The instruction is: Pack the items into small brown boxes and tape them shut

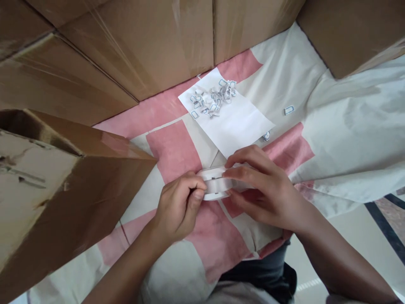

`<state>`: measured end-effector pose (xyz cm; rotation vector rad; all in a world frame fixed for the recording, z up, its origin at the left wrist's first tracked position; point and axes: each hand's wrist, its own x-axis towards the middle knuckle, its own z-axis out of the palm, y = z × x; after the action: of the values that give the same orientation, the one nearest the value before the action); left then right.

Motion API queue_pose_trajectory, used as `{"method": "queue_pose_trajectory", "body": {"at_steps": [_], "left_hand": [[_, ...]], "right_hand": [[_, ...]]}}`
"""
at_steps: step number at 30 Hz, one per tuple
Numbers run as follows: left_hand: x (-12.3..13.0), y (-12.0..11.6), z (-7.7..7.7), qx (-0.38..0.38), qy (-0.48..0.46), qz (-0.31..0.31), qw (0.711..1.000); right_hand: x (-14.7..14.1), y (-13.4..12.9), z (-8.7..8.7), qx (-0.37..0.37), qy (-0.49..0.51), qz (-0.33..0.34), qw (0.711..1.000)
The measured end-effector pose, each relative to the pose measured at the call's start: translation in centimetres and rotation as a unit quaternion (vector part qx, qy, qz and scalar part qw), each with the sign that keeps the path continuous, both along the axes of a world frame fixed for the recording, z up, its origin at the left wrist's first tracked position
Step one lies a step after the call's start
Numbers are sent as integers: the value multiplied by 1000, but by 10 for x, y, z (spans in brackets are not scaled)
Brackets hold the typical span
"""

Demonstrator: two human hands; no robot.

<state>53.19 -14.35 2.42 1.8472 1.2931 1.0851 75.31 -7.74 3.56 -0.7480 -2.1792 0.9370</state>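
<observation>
A white spool (217, 185) with a pale, shiny band wound between its two rims is held low over the cloth, between my hands. My left hand (180, 202) is closed, thumb and forefinger pinched at the spool's left end. From the other side my right hand (265, 185) grips the spool, its fingers along the far rim and its thumb at the near rim. Just beyond lies a white sheet of paper (243, 126), with a heap of small curled paper pieces (210, 99) with blue outlines on its far part.
Stacked cardboard boxes (152, 46) wall off the far side, and another box (351, 33) stands at the back right. An opened carton (79, 211) is close on the left. Two stray bits, a blue-edged label (289, 110) and a crumpled piece (266, 136), lie on the pink-and-white cloth (174, 147).
</observation>
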Motion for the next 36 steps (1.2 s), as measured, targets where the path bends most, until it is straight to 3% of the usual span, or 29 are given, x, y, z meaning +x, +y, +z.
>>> {"method": "queue_pose_trajectory", "body": {"at_steps": [4,9,15,29,36], "left_hand": [[-8,3,1,35,7,-14,999],[-13,7,10,107,137,-18,985],[-16,11,18,112,194,-50,973],[-5,15,16,162,292,6,943],[-4,31,26,177,292,-55,938]], "right_hand": [[0,-1,0,3,1,1,1000],[-1,0,1,3,-4,1,1000],[-1,0,1,0,1,6,1000],[2,2,-2,-13,-13,33,999],[-8,4,-7,24,7,18,1000]]}}
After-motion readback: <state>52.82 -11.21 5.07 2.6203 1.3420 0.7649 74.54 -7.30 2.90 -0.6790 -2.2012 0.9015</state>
